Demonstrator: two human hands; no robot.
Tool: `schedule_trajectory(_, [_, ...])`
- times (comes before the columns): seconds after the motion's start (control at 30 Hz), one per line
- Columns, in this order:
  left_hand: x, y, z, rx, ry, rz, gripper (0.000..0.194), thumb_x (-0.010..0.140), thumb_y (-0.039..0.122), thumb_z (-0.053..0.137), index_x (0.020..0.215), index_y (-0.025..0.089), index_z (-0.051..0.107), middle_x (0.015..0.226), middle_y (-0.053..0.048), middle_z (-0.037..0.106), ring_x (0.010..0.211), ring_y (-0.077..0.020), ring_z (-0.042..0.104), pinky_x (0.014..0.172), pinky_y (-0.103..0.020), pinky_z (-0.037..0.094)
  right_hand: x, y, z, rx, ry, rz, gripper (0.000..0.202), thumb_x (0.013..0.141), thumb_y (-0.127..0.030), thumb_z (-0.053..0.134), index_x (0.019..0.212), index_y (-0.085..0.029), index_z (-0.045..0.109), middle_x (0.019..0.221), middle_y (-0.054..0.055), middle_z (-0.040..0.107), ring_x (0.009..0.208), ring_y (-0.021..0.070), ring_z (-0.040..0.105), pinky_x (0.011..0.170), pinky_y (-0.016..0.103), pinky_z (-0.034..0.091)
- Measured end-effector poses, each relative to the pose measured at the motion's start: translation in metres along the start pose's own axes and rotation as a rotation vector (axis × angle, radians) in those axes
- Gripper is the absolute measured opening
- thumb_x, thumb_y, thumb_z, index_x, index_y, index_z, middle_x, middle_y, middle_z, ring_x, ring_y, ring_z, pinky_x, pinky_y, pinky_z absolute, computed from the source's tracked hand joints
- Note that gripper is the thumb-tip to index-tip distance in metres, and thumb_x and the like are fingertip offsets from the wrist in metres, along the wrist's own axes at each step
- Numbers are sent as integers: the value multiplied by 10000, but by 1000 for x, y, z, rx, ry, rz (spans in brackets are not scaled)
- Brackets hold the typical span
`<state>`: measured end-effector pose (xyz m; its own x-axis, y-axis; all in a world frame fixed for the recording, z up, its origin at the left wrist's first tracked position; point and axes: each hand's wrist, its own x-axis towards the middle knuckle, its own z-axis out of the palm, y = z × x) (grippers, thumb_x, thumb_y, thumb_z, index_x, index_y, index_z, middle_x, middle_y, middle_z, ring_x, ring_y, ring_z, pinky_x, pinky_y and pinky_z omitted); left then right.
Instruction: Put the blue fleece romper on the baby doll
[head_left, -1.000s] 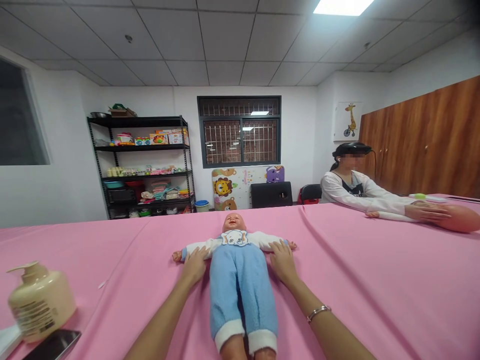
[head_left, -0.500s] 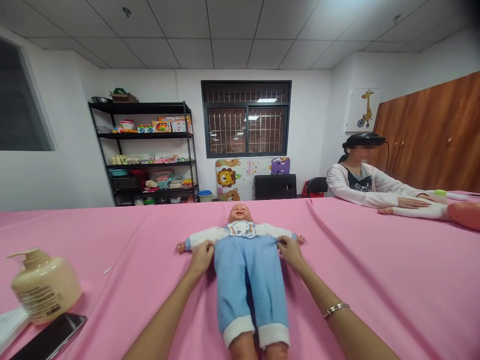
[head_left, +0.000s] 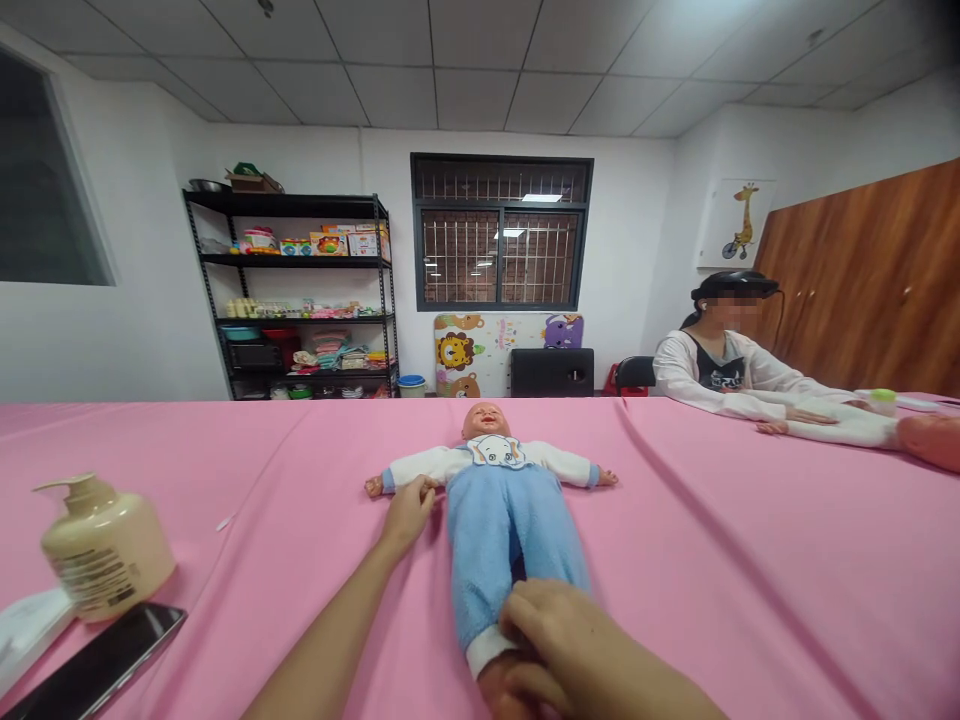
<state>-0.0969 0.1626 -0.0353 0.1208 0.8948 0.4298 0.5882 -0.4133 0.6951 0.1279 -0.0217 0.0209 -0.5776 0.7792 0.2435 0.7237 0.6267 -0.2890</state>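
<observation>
A baby doll (head_left: 486, 422) lies on its back on the pink cloth, arms spread, head toward the far edge. It wears a white top with an elephant bib (head_left: 499, 451) and fuzzy blue trousers (head_left: 484, 535) with white cuffs. My left hand (head_left: 411, 508) is closed in a pinch beside the doll's sleeve and waist; what its fingertips hold, if anything, is too small to name. Over the lower legs, my right hand (head_left: 551, 640) has its fingers curled at the white trouser cuff (head_left: 489, 648) and covers the doll's other foot.
At the left stand a pump bottle (head_left: 109, 550) and a black phone (head_left: 97, 660) on the pink-covered table (head_left: 285, 540). Across at the right, a seated person (head_left: 724, 365) touches another doll (head_left: 847, 425). Behind is a black shelf (head_left: 300, 260).
My right hand has left the waist of the blue trousers and come down to the cuff. My left hand stays near the waist. The view has shifted slightly.
</observation>
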Motion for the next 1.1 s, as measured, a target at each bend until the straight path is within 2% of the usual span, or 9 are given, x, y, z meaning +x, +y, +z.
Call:
schedule_trajectory(0.1, [-1,1,1,10,-17,10,212,789,250,412,883,179,588,834,-42,652,773,-184,595,691,-276,438,-1,3,29,-277,148,-128,111,804,-133,474,708,-185,494,714,6,572,630,147,496,568,259,304])
schedule_trajectory(0.27, [-3,3,-1,41,-25,13,213,795,261,417,883,181,594,853,-42,654,796,-184,589,707,-273,437,5,0,50,-435,310,-361,211,721,-279,642,665,-195,456,585,-24,528,474,136,437,464,274,240])
schedule_trajectory(0.43, [-3,2,-1,44,-35,20,214,800,240,396,891,186,582,865,-37,648,816,-187,584,717,-283,436,3,-11,31,-327,159,-35,59,738,-176,590,748,-188,533,716,1,611,635,165,553,571,256,341])
schedule_trajectory(0.5, [-3,3,2,5,-51,21,218,798,243,403,912,185,579,871,-41,650,819,-193,587,744,-301,439,5,-19,21,-240,70,179,213,757,-218,566,967,-182,567,824,43,641,751,214,586,645,277,376])
schedule_trajectory(0.6, [-5,7,11,-158,-114,67,274,782,251,437,1013,171,560,1018,-69,634,937,-201,576,848,-325,428,13,-32,11,-32,-61,365,664,760,-274,534,1360,-142,282,1017,138,625,901,285,584,739,340,403])
schedule_trajectory(0.67, [-5,11,17,-312,-175,104,341,758,247,467,1082,156,528,1141,-85,585,1037,-200,539,906,-326,410,23,-39,9,134,-106,393,771,768,-310,495,1413,-117,119,1129,185,573,994,308,556,792,372,403])
schedule_trajectory(0.73, [-3,13,19,-417,-205,103,340,728,233,486,1054,146,530,1129,-88,587,1022,-199,545,880,-323,432,33,-41,9,255,-126,380,788,765,-336,476,1415,-106,97,1219,212,506,1084,318,509,850,392,388])
schedule_trajectory(0.93, [16,-7,5,-296,143,-25,166,711,257,476,816,164,566,834,-45,636,808,-194,586,802,-338,453,48,-42,10,347,-168,271,762,721,-357,533,1391,-183,215,1238,179,483,1097,307,500,883,388,380])
schedule_trajectory(1.1, [18,-23,-4,-270,245,-155,158,693,248,521,813,168,588,866,-69,651,850,-215,605,838,-364,440,39,-41,0,344,-266,113,762,685,-373,606,1363,-245,285,1215,133,516,1044,293,529,815,334,402])
